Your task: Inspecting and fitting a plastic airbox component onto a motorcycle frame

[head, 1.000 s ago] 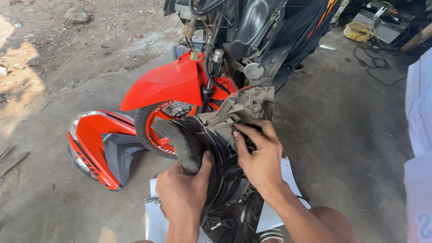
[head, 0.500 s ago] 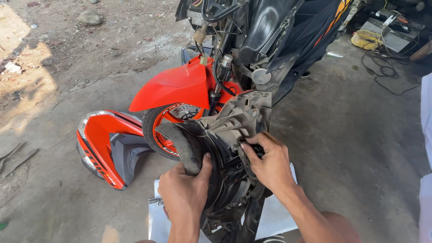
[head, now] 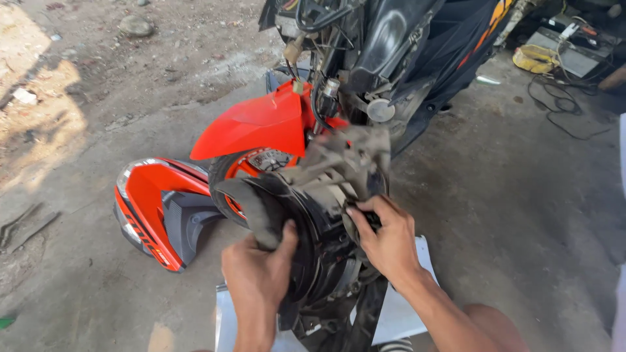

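One black plastic motorcycle panel (head: 306, 221) sits between two bare hands, low in the middle of the view, held up just in front of the stripped motorcycle (head: 391, 58). It is a dark, curved moulding, dusty and matt, with a rounded scoop-like lip at its left end and ribbed rings across its middle; a grey, dirt-caked bracket part rises from its top. The left hand (head: 257, 274) grips the curved lip from below, thumb hooked over the edge and fingers wrapped behind. The right hand (head: 388, 238) is closed on the panel's right side, fingertips pressed into a recess there.

Two loose red body pieces lie beyond the panel: a glossy red front fender (head: 257, 124) over the tyre, smooth and pointed, and a red side fairing (head: 163, 208) with a grey inner face and a pale lens strip, lying on the floor. One tyre (head: 222, 173) shows as a black arc with an orange rim behind it. The motorcycle's exposed front shows tangled black cables and a glossy black shell. One flat white sheet (head: 404, 306) lies under the hands. The concrete floor (head: 521, 195) is grey, rough and dusty, with one stone (head: 135, 26) at the top left and one yellow cloth-like bundle (head: 536, 58) at the top right.
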